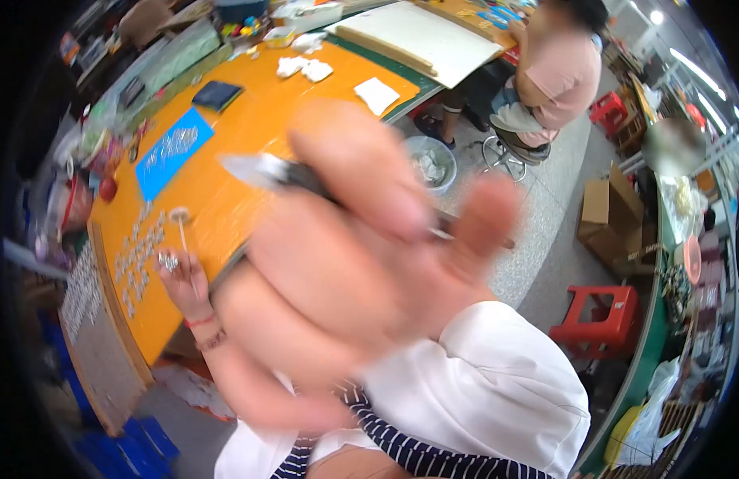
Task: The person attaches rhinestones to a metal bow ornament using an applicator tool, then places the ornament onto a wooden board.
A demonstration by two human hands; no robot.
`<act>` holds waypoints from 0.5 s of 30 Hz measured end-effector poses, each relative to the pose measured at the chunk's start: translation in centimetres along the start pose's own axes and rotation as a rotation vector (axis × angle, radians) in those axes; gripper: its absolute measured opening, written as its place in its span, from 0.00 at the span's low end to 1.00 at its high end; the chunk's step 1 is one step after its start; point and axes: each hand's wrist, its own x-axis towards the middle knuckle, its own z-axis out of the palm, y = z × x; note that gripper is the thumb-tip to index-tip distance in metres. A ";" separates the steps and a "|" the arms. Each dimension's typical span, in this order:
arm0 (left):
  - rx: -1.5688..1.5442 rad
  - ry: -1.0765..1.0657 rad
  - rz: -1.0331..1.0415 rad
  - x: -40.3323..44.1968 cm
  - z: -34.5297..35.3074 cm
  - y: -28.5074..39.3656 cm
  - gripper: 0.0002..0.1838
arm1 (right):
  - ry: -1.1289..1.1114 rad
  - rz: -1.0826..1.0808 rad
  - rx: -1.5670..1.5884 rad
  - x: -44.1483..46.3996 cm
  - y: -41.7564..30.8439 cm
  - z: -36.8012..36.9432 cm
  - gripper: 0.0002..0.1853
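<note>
Right hand (357, 263), blurred, grips a black-handled tool (306, 177); carton lettering (643, 255) is illegible.

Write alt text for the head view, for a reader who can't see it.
The right hand, large and blurred near the camera, holds a tool with a pointed blade. The left hand holds a silvery thing by an orange table scattered with small pieces. Beyond, a person sits on a stool.
</note>
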 end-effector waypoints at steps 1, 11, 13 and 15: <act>0.011 0.040 0.014 -0.2 -0.4 -0.1 0.11 | 0.080 0.134 -0.118 -0.4 -0.5 -1.1 0.15; -0.162 0.039 -0.027 0.2 -0.2 0.4 0.07 | 0.630 0.497 -0.976 -6.7 -5.3 -13.7 0.21; -0.192 0.019 -0.059 0.3 0.1 0.5 0.07 | 0.633 0.522 -1.162 -6.6 -7.0 -16.1 0.18; -0.138 0.087 -0.042 0.3 1.2 0.7 0.06 | 0.627 0.626 -1.318 -5.1 -8.2 -18.5 0.14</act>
